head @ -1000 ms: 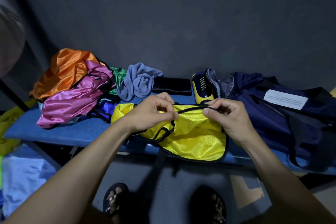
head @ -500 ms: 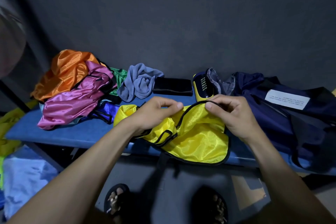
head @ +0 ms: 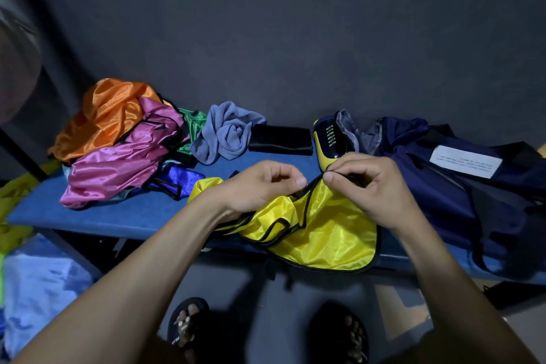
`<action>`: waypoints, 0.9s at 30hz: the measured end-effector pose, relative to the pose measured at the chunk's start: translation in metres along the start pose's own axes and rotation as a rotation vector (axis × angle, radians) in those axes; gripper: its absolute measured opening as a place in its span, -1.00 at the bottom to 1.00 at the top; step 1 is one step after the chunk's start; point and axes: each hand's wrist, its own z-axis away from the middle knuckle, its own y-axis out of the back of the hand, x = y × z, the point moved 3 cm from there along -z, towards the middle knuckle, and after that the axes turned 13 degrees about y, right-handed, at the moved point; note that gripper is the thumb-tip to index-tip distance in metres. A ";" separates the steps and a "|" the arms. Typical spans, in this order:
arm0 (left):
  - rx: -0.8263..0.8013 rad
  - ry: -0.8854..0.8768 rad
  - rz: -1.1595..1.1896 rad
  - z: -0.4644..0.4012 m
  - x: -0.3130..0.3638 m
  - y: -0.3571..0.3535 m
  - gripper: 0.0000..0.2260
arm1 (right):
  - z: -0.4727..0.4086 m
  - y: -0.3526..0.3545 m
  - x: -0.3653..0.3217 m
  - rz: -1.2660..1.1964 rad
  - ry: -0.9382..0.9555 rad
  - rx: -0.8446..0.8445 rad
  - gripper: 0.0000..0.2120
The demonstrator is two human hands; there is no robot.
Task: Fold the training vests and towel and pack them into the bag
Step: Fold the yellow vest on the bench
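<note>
Currently both hands pinch the yellow vest (head: 325, 233) by its black trim: left hand (head: 260, 186) and right hand (head: 366, 186), each grip closed on fabric. Vest lies on the blue surface (head: 118, 216), front edge overhanging. Navy bag (head: 443, 186) just right.

I cannot read the tiny print on the white label (head: 465, 162); the navy bag (head: 437, 186) runs off the right edge; the pile buries most of the green vest (head: 193, 124).
</note>
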 end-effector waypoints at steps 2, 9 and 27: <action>0.007 -0.054 -0.006 -0.001 0.000 0.000 -0.92 | 0.000 0.002 0.002 0.010 0.002 0.015 -0.89; 0.242 -0.151 -0.383 0.001 -0.001 0.002 -0.91 | -0.001 0.000 0.006 0.070 0.017 0.086 -0.89; 0.769 -0.275 -0.707 0.008 0.017 -0.009 -0.87 | -0.010 -0.009 0.005 0.189 0.021 0.231 -0.84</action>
